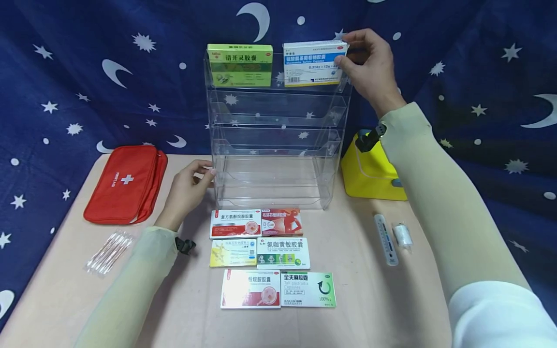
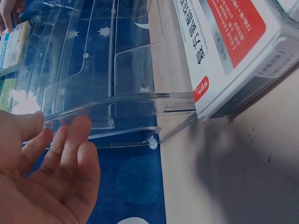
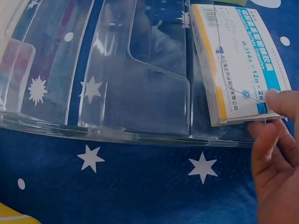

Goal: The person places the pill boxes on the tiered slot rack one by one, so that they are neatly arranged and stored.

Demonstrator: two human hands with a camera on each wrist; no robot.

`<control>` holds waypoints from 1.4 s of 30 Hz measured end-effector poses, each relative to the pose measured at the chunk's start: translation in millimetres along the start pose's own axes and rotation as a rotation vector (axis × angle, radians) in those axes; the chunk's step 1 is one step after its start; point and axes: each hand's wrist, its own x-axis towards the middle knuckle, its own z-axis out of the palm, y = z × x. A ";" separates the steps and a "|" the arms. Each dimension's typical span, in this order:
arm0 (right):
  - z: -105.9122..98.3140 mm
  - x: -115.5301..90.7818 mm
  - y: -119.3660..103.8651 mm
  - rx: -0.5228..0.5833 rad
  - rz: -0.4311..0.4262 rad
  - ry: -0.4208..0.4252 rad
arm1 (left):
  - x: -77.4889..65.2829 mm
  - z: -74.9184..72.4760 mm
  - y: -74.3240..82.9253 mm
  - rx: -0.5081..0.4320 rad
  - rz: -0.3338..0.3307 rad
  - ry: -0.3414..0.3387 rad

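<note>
In the head view, my right hand (image 1: pixel 370 65) pinches the right end of a white and blue medicine box (image 1: pixel 311 67), with the thumb on its front. The box stands in the top tier of a clear acrylic rack (image 1: pixel 278 191), to the right of a green medicine box (image 1: pixel 241 67). The right wrist view shows the thumb of the right hand (image 3: pixel 280 154) on the same box (image 3: pixel 233 65). My left hand (image 1: pixel 187 191) is at the rack's lower left side. Its fingers are loosely bent beside the clear side wall (image 2: pixel 117 100) in the left wrist view.
Several medicine boxes (image 1: pixel 283 253) lie in rows before the rack. To the left are a red first-aid pouch (image 1: pixel 122 188) and a bag of cotton swabs (image 1: pixel 109 251). On the right are a yellow case (image 1: pixel 370 174), a thermometer (image 1: pixel 386 239) and a small white roll (image 1: pixel 402 235).
</note>
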 end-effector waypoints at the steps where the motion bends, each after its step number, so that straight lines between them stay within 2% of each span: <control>1: 0.6 0.3 1.5 0.001 -0.001 -0.001 | -0.1 0.4 -0.1 -0.001 -0.001 0.000; 8: 2.0 -0.4 10.2 -0.004 -0.042 0.000 | -1.6 2.9 -2.7 -0.008 -0.012 -0.006; 12: 0.4 -8.1 14.5 -0.045 -0.084 0.054 | -2.2 3.8 -3.7 -0.015 -0.015 -0.010; 15: -3.1 -26.9 14.9 -0.007 -0.145 0.136 | -2.6 4.8 -4.3 -0.024 -0.016 -0.012; 17: -5.9 -49.7 13.3 0.089 -0.161 0.173 | -2.8 6.1 -4.5 -0.028 -0.017 -0.016; 19: -8.3 -79.6 17.3 0.184 -0.167 0.163 | -3.0 7.6 -4.6 -0.036 -0.017 -0.020; 21: -9.7 -113.6 28.5 0.288 -0.125 0.098 | -3.0 9.2 -4.3 -0.040 -0.015 -0.024; 23: -9.1 -150.5 46.2 0.322 -0.046 -0.022 | -2.8 9.9 -3.7 -0.042 -0.011 -0.025; 27: -2.8 -227.7 83.0 0.251 0.156 -0.313 | -2.3 8.7 -2.1 -0.029 -0.004 -0.023; 30: 6.0 -277.7 104.9 0.230 0.250 -0.460 | -1.4 5.5 -2.1 -0.017 -0.003 -0.024; 32: 12.6 -302.4 115.0 0.252 0.326 -0.513 | -0.6 3.7 -3.0 -0.015 -0.004 -0.023; 35: 22.5 -327.4 121.4 0.255 0.407 -0.563 | -0.3 1.4 -3.7 -0.014 -0.004 -0.015; 42: 28.8 -360.0 120.6 0.083 0.431 -0.572 | -0.5 2.0 -4.3 -0.039 0.016 -0.013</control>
